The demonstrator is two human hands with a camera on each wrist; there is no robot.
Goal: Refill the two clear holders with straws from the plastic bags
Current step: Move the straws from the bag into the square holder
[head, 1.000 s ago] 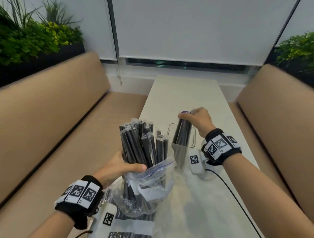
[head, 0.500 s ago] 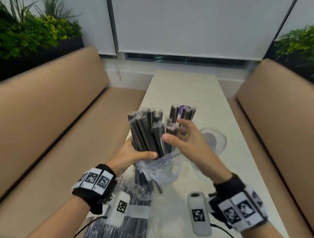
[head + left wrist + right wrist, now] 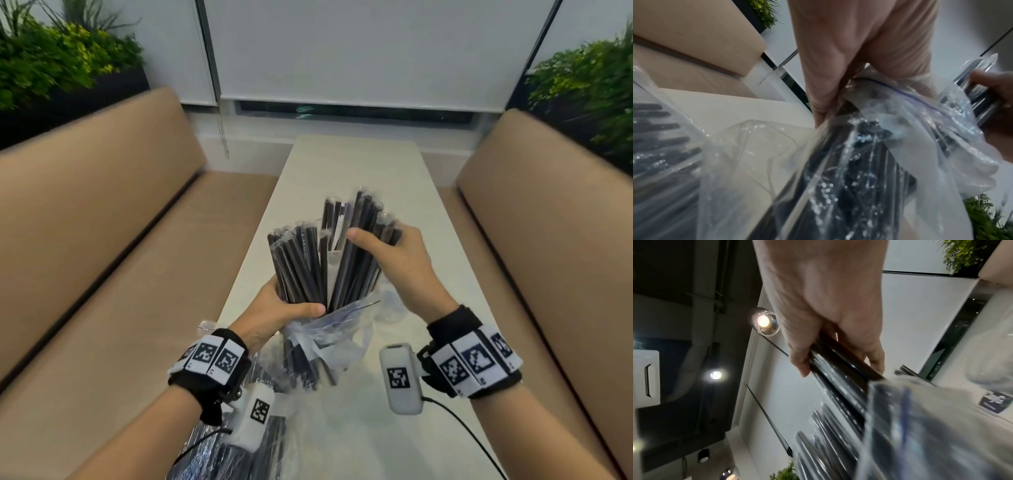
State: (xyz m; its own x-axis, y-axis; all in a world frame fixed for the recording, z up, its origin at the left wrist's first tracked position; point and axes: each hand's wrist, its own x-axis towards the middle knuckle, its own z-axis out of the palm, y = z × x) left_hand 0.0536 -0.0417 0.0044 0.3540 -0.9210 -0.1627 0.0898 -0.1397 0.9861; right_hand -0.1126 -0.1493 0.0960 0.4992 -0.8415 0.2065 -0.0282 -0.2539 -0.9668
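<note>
My right hand [image 3: 397, 263] fingers clamp a bundle of straws [image 3: 359, 253], long axis near-upright, tips away from me. Left hand [image 3: 274, 311] grips the bag [image 3: 329, 335] mouth below. Holders hidden behind.

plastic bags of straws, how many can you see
2: one plastic bag held upright by the left hand, another bag lying flat below that wrist; more may be hidden.

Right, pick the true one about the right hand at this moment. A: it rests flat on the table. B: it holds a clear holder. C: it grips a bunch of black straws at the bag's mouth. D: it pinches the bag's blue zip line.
C: the right hand curls round a bunch of black straws sticking out of the plastic bag, as the right wrist view confirms.
</note>
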